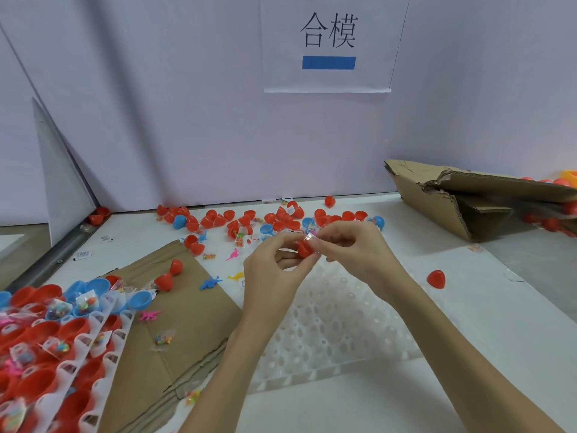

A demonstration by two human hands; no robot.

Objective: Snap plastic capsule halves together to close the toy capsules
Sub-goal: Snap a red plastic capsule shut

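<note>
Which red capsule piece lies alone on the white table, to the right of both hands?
The red capsule piece lying by itself right of the right hand; the other loose ones cluster along the back wall.

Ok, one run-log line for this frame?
stage: closing | left hand: holds red capsule | right hand: pinches its top | white tray: below hands

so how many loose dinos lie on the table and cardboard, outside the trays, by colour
pink dinos: 2
blue dinos: 2
yellow dinos: 1
total: 5
</note>
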